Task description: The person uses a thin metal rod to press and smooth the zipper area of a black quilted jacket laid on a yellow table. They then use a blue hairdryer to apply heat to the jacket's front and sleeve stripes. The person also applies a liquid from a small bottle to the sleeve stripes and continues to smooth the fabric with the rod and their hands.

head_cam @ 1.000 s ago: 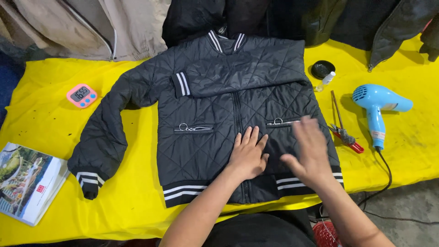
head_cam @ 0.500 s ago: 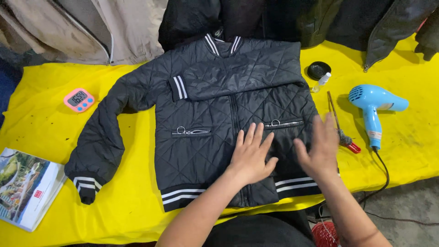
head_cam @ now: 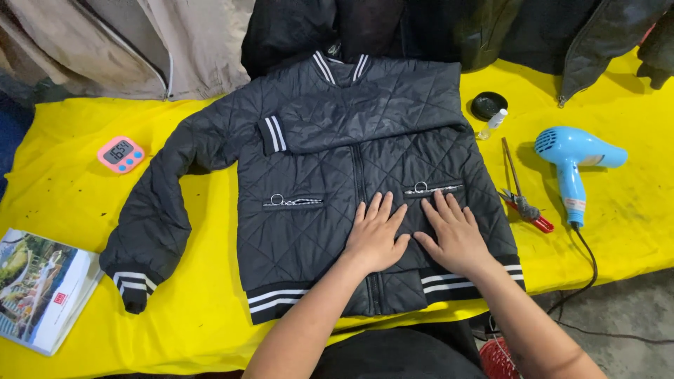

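A black quilted jacket (head_cam: 309, 161) with white-striped cuffs and hem lies face up on the yellow table cover (head_cam: 63, 189). One sleeve is folded across its chest; the other sleeve stretches out to the left. My left hand (head_cam: 375, 235) lies flat, fingers spread, on the lower front just left of the zip. My right hand (head_cam: 456, 235) rests flat beside it, right of the zip, below a zipped pocket. Neither hand holds anything.
A pink digital timer (head_cam: 121, 154) and a magazine (head_cam: 42, 288) lie at the left. At the right are a blue hair dryer (head_cam: 572, 158) with its cord, a red-handled tool (head_cam: 523, 196), a small bottle (head_cam: 491, 123) and a black round lid (head_cam: 488, 104). More jackets (head_cam: 140, 42) are piled behind.
My right hand has slid left from the jacket's right edge and now lies next to my left hand. The left hand has stayed nearly in place.
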